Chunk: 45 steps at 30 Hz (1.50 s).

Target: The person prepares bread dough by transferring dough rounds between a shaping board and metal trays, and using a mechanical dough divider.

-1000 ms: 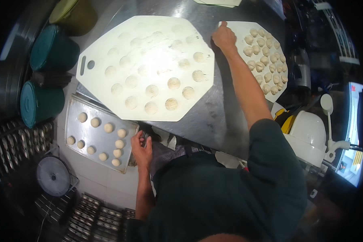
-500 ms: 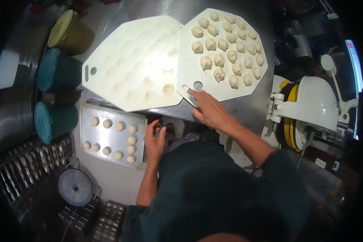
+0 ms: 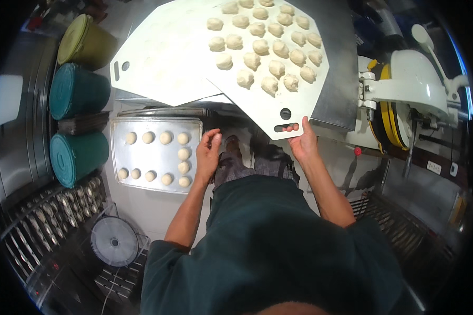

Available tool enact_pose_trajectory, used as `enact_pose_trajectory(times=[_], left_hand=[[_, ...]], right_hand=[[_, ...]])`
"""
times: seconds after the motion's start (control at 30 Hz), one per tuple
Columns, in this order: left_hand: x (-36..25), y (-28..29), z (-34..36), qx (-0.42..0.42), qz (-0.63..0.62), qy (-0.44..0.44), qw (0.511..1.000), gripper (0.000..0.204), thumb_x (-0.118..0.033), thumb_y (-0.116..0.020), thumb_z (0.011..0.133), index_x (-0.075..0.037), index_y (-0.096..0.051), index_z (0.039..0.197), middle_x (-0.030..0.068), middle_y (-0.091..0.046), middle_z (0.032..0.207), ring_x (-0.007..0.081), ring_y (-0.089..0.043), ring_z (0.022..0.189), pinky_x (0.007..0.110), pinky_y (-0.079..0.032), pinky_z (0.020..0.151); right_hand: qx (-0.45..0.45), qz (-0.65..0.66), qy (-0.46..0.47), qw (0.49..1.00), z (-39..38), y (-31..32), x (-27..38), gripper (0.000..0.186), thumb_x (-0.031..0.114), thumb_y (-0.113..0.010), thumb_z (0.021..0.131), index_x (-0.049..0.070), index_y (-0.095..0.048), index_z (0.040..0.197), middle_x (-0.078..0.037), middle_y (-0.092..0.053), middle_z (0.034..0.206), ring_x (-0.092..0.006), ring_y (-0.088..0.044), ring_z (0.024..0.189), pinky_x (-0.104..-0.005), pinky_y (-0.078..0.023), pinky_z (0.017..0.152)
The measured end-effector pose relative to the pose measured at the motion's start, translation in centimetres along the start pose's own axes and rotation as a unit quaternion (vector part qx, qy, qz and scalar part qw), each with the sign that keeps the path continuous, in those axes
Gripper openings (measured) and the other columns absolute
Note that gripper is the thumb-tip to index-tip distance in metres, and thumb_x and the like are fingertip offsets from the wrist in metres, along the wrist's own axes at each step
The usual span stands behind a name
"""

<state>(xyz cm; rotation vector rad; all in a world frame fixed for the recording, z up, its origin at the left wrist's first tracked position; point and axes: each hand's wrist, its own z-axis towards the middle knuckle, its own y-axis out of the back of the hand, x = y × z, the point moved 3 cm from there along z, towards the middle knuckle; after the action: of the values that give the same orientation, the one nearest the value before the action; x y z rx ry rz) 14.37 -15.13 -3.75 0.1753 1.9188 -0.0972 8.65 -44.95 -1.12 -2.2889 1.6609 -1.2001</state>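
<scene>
My right hand (image 3: pixel 304 144) grips a white octagonal dough plate (image 3: pixel 257 113) at its handle slot, with fingertips showing through the slot. Many lumpy pieces of dough (image 3: pixel 260 46) are spread over this plate. Its left part overlaps a second white plate (image 3: pixel 157 73), which has no dough on it and lies on the metal table. My left hand (image 3: pixel 209 155) hangs beside the right edge of a metal tray (image 3: pixel 147 126), loosely curled and holding nothing. Round smooth dough balls (image 3: pixel 184 154) sit on that tray along its far, right and near sides.
Lidded bins, one yellow (image 3: pixel 89 42) and two teal (image 3: pixel 79 92), stand at the left. A white machine with a yellow ring (image 3: pixel 410 84) is at the right. At lower left are a rack of trays (image 3: pixel 58 210) and a round fan (image 3: pixel 114 241).
My right hand has taken hold of the dough-laden plate's handle and swung its handle end right and toward me. My left hand has risen slightly. The whole view has shifted.
</scene>
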Motion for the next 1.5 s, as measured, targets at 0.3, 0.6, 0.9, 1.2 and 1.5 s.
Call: enact_pose_trajectory(times=[0.3, 0.6, 0.9, 1.2, 1.5], left_hand=[[-2.7, -4.1, 3.1, 0.059, -0.362, 0.18, 0.913, 0.076, -0.065, -0.029, 0.104, -0.001, -0.043, 0.141, 0.0161, -0.055, 0.136, 0.0256, -0.055, 0.12, 0.04, -0.045, 0.098], [5.8, -13.0, -9.3, 0.315, -0.547, 0.302, 0.715, 0.065, -0.056, -0.038, 0.105, -0.008, -0.041, 0.148, 0.0079, -0.049, 0.15, 0.023, -0.049, 0.136, 0.041, -0.042, 0.112], [6.5, -31.4, -18.1, 0.26, -0.291, 0.328, 0.86, 0.076, -0.063, -0.029, 0.103, -0.01, -0.025, 0.158, 0.0098, -0.032, 0.163, 0.0291, -0.033, 0.148, 0.047, -0.027, 0.12], [4.3, -50.3, -15.7, 0.337, -0.223, 0.236, 0.884, 0.063, -0.045, -0.027, 0.108, 0.0, -0.032, 0.152, 0.0165, -0.044, 0.152, 0.0301, -0.045, 0.138, 0.045, -0.034, 0.115], [6.5, -58.6, -8.4, 0.324, 0.017, 0.099, 0.941, 0.026, -0.028, -0.049, 0.104, -0.007, -0.058, 0.118, 0.0069, -0.065, 0.099, 0.0178, -0.062, 0.087, 0.037, -0.051, 0.078]], right_hand=[[-0.139, 0.102, 0.051, 0.984, -7.9, 12.2, 1.9, 0.023, 0.036, -0.058, 0.101, 0.013, -0.056, 0.106, 0.003, -0.038, 0.067, -0.0103, -0.036, 0.055, -0.0296, -0.036, 0.055], [-0.462, 0.023, 0.16, 0.872, -18.5, 34.7, 4.4, 0.034, 0.044, -0.065, 0.093, 0.01, -0.064, 0.097, 0.002, -0.047, 0.064, -0.0086, -0.04, 0.049, -0.0271, -0.03, 0.044], [-0.52, 0.097, 0.19, 0.827, -24.1, 53.3, 7.6, 0.038, 0.042, -0.064, 0.094, 0.008, -0.067, 0.11, -0.006, -0.068, 0.088, -0.0152, -0.059, 0.064, -0.0273, -0.033, 0.048], [-0.413, 0.064, 0.198, 0.887, -20.4, 60.4, 20.3, 0.026, 0.036, -0.054, 0.103, 0.011, -0.06, 0.107, 0.002, -0.047, 0.076, -0.0105, -0.042, 0.06, -0.0292, -0.033, 0.052], [-0.296, 0.124, 0.206, 0.924, -7.1, 58.9, 29.5, 0.019, 0.026, -0.051, 0.106, 0.007, -0.052, 0.102, 0.002, -0.039, 0.076, -0.0109, -0.035, 0.061, -0.0281, -0.034, 0.054]])
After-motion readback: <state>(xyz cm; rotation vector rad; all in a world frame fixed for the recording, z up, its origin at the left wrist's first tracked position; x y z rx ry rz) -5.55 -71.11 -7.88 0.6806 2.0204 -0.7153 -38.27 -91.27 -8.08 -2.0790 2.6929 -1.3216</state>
